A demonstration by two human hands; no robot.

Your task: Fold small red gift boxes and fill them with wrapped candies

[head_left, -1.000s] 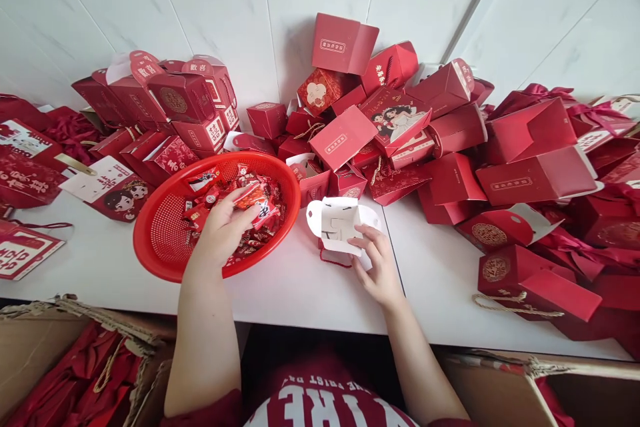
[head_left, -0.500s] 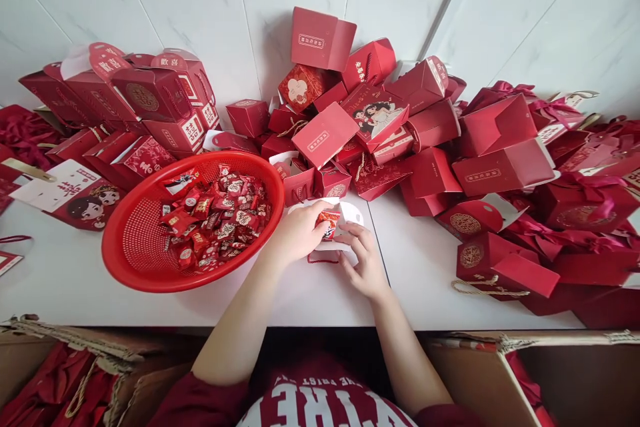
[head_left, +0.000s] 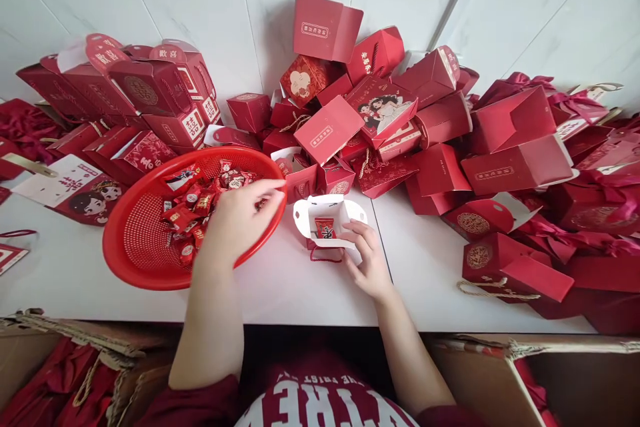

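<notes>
A small box (head_left: 327,207) with a white inside stands with its flaps spread on the white table, and a red packet (head_left: 324,227) lies inside it. My right hand (head_left: 367,257) grips the box's near right edge between thumb and fingers. Over the red plastic basket (head_left: 120,240) is my left hand (head_left: 245,217), its fingers apart and nothing seen in them. Red wrapped candies (head_left: 200,203) fill part of the basket, some hidden under that hand. A red cord handle (head_left: 325,259) hangs at the box's near side.
Red gift boxes (head_left: 327,130) are heaped along the tiled wall, with more at the left (head_left: 147,87) and right (head_left: 517,170). Cardboard cartons (head_left: 480,373) with red items stand below the table's front edge (head_left: 320,325).
My left hand has let go of the red packet, now inside the box, and moved left over the basket. My right hand has stayed at the box. The view has shifted slightly.
</notes>
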